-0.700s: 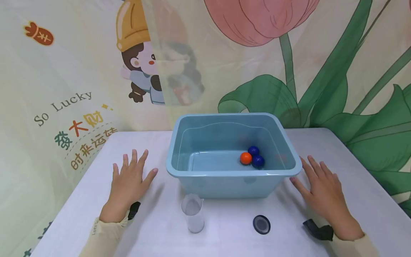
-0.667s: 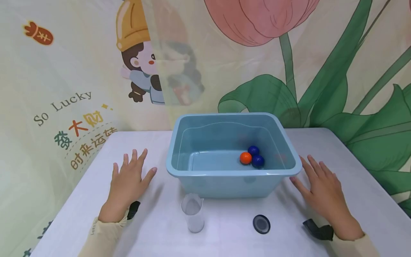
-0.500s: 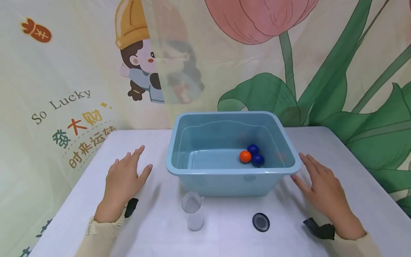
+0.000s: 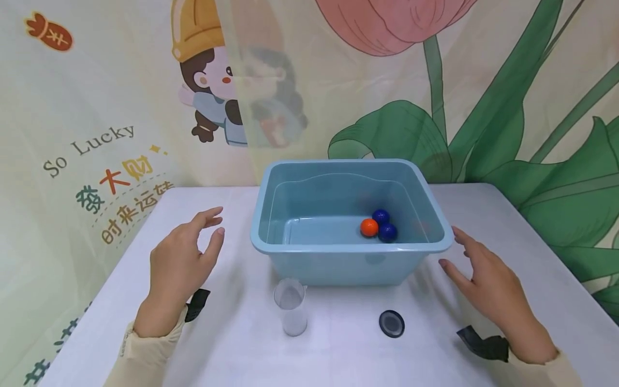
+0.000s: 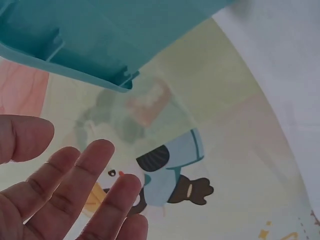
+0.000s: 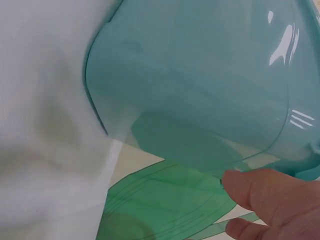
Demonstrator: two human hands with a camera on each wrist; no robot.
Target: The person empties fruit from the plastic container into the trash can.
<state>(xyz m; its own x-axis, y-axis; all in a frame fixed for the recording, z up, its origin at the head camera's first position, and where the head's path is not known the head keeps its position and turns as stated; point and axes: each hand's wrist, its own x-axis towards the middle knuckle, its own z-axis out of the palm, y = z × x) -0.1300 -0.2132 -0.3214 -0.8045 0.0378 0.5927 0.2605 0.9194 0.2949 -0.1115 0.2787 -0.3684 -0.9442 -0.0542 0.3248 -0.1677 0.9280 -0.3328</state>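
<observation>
A light blue plastic tub [image 4: 338, 269] stands at the back of the white table. In its right part lie an orange ball [image 4: 369, 227] and two dark blue balls [image 4: 387, 233]. My left hand [image 4: 181, 258] hovers left of the tub, fingers loosely bent, holding nothing. At the tub's right side is my right hand [image 4: 490, 285], its fingertips close to the rim and nothing in its grasp. In front of the tub stands a clear cup [image 4: 292, 309], upright. To the cup's right a round black-rimmed lid [image 4: 391, 323] lies flat.
The white table [image 4: 338, 365] runs back to a printed curtain [image 4: 309, 80] with flowers and cartoon figures, right behind the tub. A black strap [image 4: 483, 344] sits on the right wrist and another strap [image 4: 197, 305] on the left.
My left hand has turned and drawn its fingers from spread to loosely bent. The right hand's fingers have come closer together. The whole head view has tilted down slightly.
</observation>
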